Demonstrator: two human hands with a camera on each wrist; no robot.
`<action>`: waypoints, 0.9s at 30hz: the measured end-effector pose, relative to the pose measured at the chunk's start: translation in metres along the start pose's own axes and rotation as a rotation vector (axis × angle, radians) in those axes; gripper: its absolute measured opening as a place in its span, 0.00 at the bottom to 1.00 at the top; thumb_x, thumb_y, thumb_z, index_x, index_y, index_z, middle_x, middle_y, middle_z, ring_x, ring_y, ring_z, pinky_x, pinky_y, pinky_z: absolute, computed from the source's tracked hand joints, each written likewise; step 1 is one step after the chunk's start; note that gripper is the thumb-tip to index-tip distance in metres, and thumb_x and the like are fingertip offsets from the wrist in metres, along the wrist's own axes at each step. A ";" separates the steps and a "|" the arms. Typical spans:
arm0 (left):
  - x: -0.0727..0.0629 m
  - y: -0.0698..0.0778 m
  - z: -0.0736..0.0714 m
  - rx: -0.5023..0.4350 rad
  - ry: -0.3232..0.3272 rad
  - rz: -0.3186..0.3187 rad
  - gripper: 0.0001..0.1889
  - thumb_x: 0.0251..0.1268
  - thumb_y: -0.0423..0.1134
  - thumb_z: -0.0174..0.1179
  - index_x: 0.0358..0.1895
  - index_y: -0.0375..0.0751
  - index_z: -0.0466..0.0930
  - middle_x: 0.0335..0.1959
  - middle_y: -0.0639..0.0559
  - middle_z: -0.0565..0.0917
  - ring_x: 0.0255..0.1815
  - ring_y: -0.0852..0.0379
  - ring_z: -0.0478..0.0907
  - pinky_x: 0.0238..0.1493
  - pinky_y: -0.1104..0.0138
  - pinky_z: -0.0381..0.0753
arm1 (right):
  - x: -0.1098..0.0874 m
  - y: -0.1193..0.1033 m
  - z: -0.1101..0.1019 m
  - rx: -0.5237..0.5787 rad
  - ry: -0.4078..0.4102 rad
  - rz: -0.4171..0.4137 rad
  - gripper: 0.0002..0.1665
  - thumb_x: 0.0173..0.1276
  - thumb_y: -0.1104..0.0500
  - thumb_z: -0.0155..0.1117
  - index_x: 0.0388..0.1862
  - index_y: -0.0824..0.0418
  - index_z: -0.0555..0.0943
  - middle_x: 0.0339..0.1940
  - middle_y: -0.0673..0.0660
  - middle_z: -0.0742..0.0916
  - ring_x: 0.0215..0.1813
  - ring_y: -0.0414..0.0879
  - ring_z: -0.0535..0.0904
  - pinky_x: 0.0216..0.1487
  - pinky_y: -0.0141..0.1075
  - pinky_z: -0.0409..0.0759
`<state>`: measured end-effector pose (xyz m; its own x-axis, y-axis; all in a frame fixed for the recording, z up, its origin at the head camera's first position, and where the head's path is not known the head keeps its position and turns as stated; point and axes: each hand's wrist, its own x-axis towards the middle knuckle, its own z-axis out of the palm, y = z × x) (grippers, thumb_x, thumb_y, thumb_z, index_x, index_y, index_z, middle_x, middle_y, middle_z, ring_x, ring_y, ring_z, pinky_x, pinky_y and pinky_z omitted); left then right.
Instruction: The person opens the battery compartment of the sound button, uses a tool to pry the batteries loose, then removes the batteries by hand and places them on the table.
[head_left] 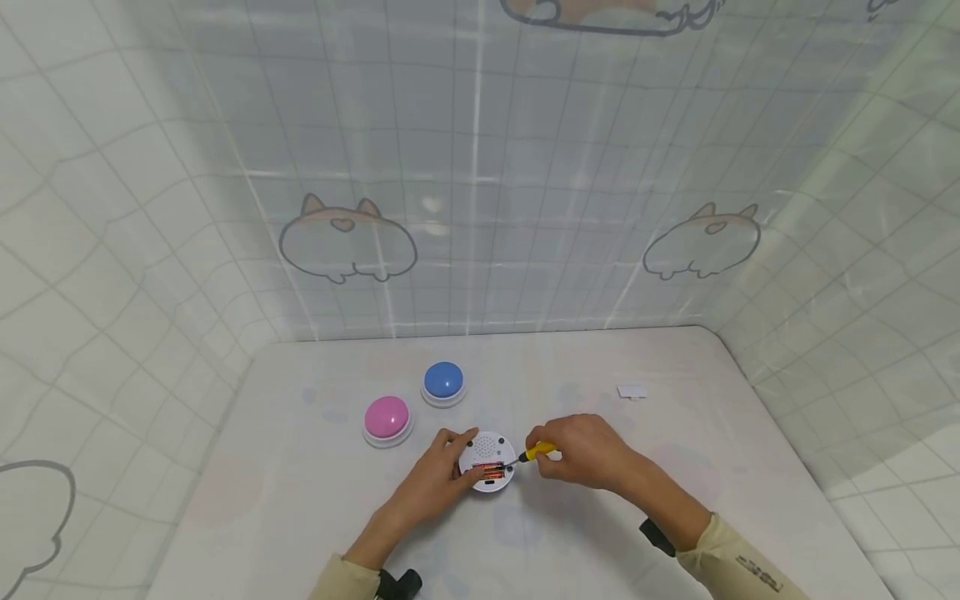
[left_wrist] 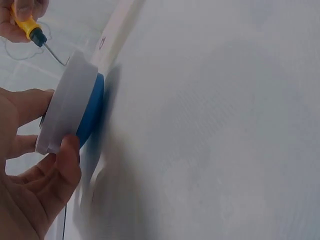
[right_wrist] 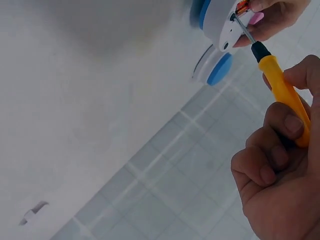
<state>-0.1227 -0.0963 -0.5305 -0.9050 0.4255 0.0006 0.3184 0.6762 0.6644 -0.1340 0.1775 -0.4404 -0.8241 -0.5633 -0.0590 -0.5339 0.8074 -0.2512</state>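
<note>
My left hand (head_left: 433, 479) grips a round white buzzer button (head_left: 483, 447) at its left side, its underside up with speaker holes and an uncovered battery compartment. Red-and-black batteries (head_left: 491, 472) lie in that compartment, and my left thumb overlaps them. The buzzer's blue dome (left_wrist: 91, 107) faces down toward the table, seen in the left wrist view. In my right hand (head_left: 588, 450) is a screwdriver with a yellow handle (right_wrist: 282, 90) and a dark collar. Its metal shaft (right_wrist: 244, 29) slants to the compartment's edge, with the tip right at a dark spot there.
A pink-domed buzzer (head_left: 387, 417) and another blue-domed one (head_left: 443, 381) stand upright to the back left. A small white battery cover (head_left: 632, 391) lies at the back right. The white table (head_left: 570, 558) ends at tiled-pattern curtains (head_left: 480, 250) behind and at both sides.
</note>
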 end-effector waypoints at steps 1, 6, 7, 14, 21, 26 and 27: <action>0.000 0.000 0.000 -0.007 0.001 -0.006 0.35 0.69 0.54 0.63 0.75 0.46 0.66 0.54 0.50 0.72 0.37 0.64 0.70 0.37 0.72 0.73 | 0.000 -0.001 0.000 -0.012 0.006 -0.010 0.10 0.64 0.49 0.68 0.45 0.41 0.87 0.37 0.38 0.89 0.32 0.33 0.76 0.39 0.35 0.77; 0.001 0.000 0.001 -0.091 -0.010 -0.059 0.33 0.70 0.50 0.64 0.75 0.48 0.67 0.55 0.49 0.72 0.27 0.65 0.74 0.32 0.72 0.74 | -0.002 -0.002 0.002 -0.047 0.044 -0.045 0.08 0.64 0.49 0.67 0.43 0.41 0.86 0.34 0.38 0.88 0.27 0.31 0.72 0.34 0.31 0.74; 0.001 0.000 0.001 -0.107 -0.013 -0.069 0.33 0.70 0.50 0.64 0.75 0.48 0.67 0.55 0.49 0.71 0.24 0.65 0.75 0.31 0.72 0.74 | -0.002 -0.002 0.003 -0.051 0.053 -0.051 0.08 0.64 0.49 0.67 0.43 0.41 0.86 0.33 0.38 0.88 0.26 0.31 0.72 0.33 0.31 0.74; 0.002 -0.001 0.002 -0.146 -0.001 -0.082 0.31 0.70 0.47 0.64 0.74 0.48 0.69 0.52 0.50 0.71 0.21 0.66 0.75 0.30 0.70 0.73 | -0.004 -0.003 0.005 -0.096 0.104 -0.113 0.08 0.63 0.50 0.69 0.42 0.43 0.86 0.30 0.40 0.87 0.24 0.31 0.69 0.28 0.27 0.70; 0.002 0.001 0.002 -0.164 -0.004 -0.104 0.31 0.69 0.46 0.65 0.74 0.48 0.69 0.51 0.50 0.71 0.20 0.65 0.76 0.27 0.71 0.74 | -0.005 -0.009 0.006 -0.161 0.128 -0.172 0.09 0.63 0.49 0.71 0.42 0.45 0.86 0.28 0.42 0.85 0.23 0.33 0.68 0.24 0.25 0.66; 0.002 0.002 0.002 -0.168 0.002 -0.103 0.31 0.68 0.45 0.66 0.73 0.49 0.70 0.50 0.51 0.70 0.19 0.65 0.76 0.27 0.71 0.74 | -0.005 -0.005 0.007 -0.124 0.139 -0.179 0.09 0.62 0.50 0.71 0.42 0.45 0.86 0.29 0.40 0.86 0.25 0.32 0.71 0.26 0.26 0.70; 0.002 0.002 0.003 -0.164 0.004 -0.107 0.31 0.68 0.46 0.66 0.73 0.49 0.70 0.50 0.51 0.70 0.19 0.66 0.76 0.27 0.71 0.74 | -0.005 -0.003 0.008 -0.105 0.132 -0.167 0.09 0.62 0.51 0.71 0.42 0.45 0.86 0.30 0.40 0.86 0.25 0.32 0.72 0.28 0.26 0.71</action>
<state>-0.1234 -0.0928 -0.5314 -0.9323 0.3541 -0.0736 0.1706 0.6100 0.7738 -0.1269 0.1759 -0.4468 -0.7366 -0.6684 0.1036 -0.6760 0.7227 -0.1442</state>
